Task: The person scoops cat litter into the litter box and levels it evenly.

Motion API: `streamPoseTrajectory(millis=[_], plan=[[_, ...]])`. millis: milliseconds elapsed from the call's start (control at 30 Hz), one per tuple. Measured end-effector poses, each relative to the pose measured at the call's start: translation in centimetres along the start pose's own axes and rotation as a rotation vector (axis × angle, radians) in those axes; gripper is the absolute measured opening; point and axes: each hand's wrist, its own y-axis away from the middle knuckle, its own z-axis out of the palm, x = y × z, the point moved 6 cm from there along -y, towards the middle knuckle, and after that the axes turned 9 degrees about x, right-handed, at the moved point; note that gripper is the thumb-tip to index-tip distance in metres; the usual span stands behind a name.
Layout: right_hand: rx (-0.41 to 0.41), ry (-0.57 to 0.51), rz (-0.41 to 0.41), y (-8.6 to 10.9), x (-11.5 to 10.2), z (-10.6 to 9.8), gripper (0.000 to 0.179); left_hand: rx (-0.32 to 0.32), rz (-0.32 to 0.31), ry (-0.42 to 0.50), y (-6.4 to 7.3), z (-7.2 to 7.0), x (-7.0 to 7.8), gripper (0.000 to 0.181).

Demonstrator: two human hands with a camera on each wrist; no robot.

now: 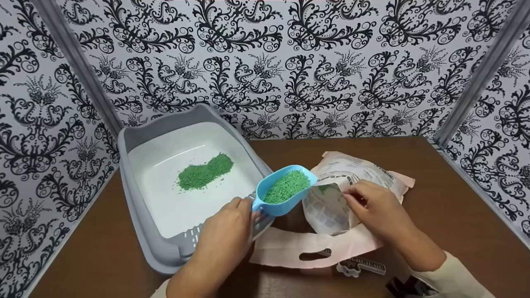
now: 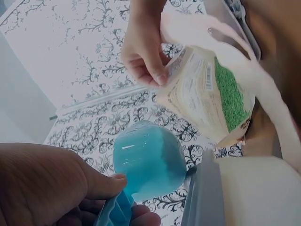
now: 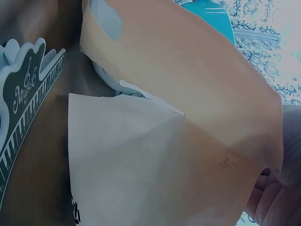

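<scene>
One tray (image 1: 135, 194) left of one bag (image 1: 355, 166), whose handle strip (image 1: 277, 247) partly hides one "Music" piece (image 3: 26, 103) — left hand (image 1: 231, 228) grips one filled scoop (image 1: 282, 208), right hand (image 1: 377, 205) pinches the bag's edge.

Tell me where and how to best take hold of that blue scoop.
Take the blue scoop by its handle from the near side, where the left grip holds it. The handle juts out that way, while the open top faces up loaded with green granules, so a level hold there should spill least.
</scene>
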Motion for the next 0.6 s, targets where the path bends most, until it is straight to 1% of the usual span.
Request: streamPoseTrajectory(millis=[200, 367, 433, 600], plan=[[-0.008, 0.006, 0.008, 0.0, 0.0, 0.1, 0.015, 0.03, -0.004, -0.013, -0.3, -0.2, -0.7, 0.021], [-0.006, 0.007, 0.0, 0.0, -0.1, 0.1, 0.015, 0.044, -0.025, -0.025, -0.5, -0.2, -1.4, 0.019], [-0.005, 0.004, -0.002, 0.0, -0.1, 0.1, 0.015, 0.037, -0.038, -0.027, -0.6, -0.1, -1.7, 0.018], [-0.016, -0.009, 0.01, 0.0, -0.3, 0.1, 0.015, -0.008, -0.063, -0.017, -0.7, -0.1, -2.3, 0.019]])
